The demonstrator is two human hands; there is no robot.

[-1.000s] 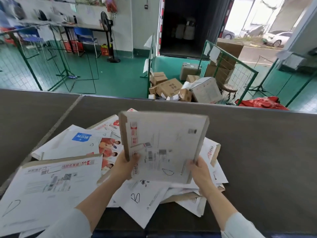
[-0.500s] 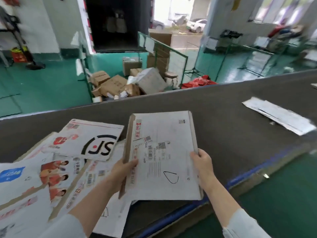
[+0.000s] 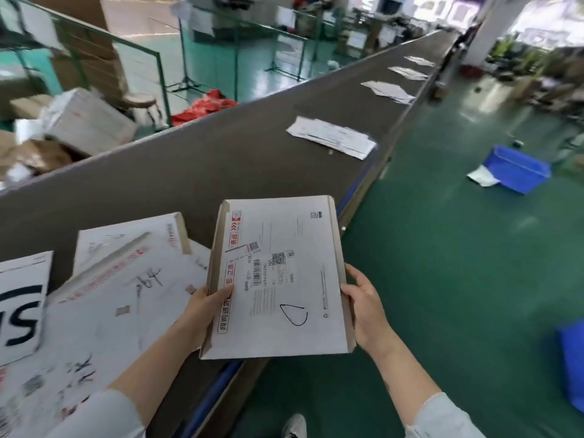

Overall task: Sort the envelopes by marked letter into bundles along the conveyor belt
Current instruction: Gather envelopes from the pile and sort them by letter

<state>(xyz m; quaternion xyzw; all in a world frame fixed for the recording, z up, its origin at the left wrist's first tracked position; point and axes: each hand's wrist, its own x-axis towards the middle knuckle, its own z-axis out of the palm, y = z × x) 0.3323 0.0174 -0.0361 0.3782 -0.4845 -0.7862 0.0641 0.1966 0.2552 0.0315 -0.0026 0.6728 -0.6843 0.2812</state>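
Observation:
I hold a white cardboard envelope (image 3: 278,279) marked with a hand-drawn D in both hands, over the near edge of the dark conveyor belt (image 3: 196,165). My left hand (image 3: 202,311) grips its left edge, thumb on top. My right hand (image 3: 363,308) grips its right edge. A loose heap of unsorted envelopes (image 3: 104,298) lies on the belt at my left. Further along the belt lie several separate bundles; the nearest bundle (image 3: 331,137) is closest, then another bundle (image 3: 387,91) and more beyond.
A blue plastic bin (image 3: 518,169) sits on the green floor to the right, and another blue bin (image 3: 573,365) is at the right edge. Beyond the belt are cardboard boxes (image 3: 85,121), green wire fencing (image 3: 139,58) and red cloth (image 3: 205,107).
My view has swung to the right along the belt, bringing the row of bundles into sight. The D envelope stays in both hands and now hangs over the belt's near edge.

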